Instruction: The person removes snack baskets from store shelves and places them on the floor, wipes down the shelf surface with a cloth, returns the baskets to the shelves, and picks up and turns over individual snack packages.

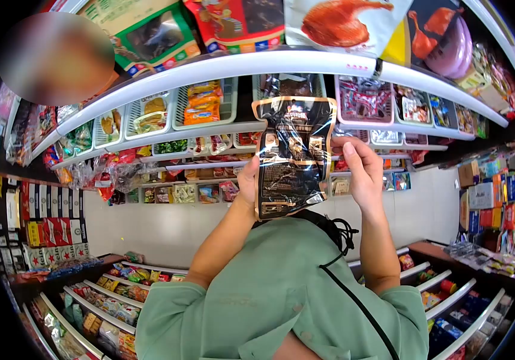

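A glossy black snack bag with gold edging and small printed pictures is held upright before my chest, its printed face toward me. My left hand grips its left edge, with most of the fingers hidden behind it. On the other side, my right hand has bent fingers at the bag's right edge, thumb raised near the index finger. Just beyond the bag's top is a shelf basket with dark packets, partly covered by it.
Shelves ahead carry a basket of orange packets, a pink basket and large bags, including one picturing a roast drumstick. Stacked boxes stand at left, more boxes at right. Snack shelves lie behind me. A black cord hangs over my shirt.
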The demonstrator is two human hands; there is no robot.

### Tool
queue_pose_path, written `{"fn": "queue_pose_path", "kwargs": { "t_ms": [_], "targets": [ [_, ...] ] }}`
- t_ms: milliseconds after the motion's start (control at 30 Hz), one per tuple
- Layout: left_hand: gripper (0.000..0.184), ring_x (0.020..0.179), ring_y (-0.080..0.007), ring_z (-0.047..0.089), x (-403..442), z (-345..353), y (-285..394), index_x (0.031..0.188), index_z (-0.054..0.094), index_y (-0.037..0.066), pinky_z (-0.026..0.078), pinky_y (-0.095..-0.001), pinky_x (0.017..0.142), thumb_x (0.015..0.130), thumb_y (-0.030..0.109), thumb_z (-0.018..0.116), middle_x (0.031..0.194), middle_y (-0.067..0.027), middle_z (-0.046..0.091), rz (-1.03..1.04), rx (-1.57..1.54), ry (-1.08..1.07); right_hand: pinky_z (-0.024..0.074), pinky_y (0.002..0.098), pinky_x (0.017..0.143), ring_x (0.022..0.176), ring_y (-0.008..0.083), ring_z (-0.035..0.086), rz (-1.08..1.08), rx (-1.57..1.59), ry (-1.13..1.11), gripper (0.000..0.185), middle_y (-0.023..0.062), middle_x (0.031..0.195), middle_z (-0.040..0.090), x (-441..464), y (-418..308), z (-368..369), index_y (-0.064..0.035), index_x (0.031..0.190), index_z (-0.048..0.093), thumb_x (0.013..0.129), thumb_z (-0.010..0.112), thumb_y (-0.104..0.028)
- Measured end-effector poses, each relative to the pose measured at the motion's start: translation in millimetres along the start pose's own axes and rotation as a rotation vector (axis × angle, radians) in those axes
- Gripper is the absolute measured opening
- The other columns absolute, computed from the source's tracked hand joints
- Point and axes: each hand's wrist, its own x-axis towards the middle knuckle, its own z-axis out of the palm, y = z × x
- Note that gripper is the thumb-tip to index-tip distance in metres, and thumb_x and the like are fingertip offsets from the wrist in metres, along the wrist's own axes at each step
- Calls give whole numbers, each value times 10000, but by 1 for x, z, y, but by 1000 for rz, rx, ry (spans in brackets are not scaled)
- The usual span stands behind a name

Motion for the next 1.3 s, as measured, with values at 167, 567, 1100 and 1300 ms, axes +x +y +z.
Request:
{"fn": "queue_pose_path", "kwargs": {
  "t_ms": [167,567,1100,1300],
  "targets": [
    [738,1137,-388,494,5,-11,-10,1349,290,-12,417,-533,935,840,477,506,1301,-253,428,-28,-56,-5,447,214,710,802,82,558,86,250,39,257,59,907,637,-8,1,-3,43,1067,583,923,526,-162],
    [617,1114,-360,515,15,9,-26,1362,242,56,481,-511,874,906,424,433,1270,-211,460,-57,-36,74,451,180,659,735,48,563,182,325,110,166,43,841,645,-11,1,-18,40,1001,594,889,569,-79],
    [720,1147,-348,497,7,7,-28,1362,292,11,416,-508,953,874,522,429,1305,-227,439,-56,99,-4,433,162,641,719,27,542,139,396,79,154,15,819,630,-15,0,-19,31,998,590,897,558,-80],
    [718,1073,-291,562,4,14,-22,1317,315,-40,466,-409,917,837,441,545,1228,-220,505,-106,176,31,434,157,639,714,28,551,110,426,92,164,27,836,638,-16,-4,-13,30,1007,586,903,551,-91]
  ]
}}
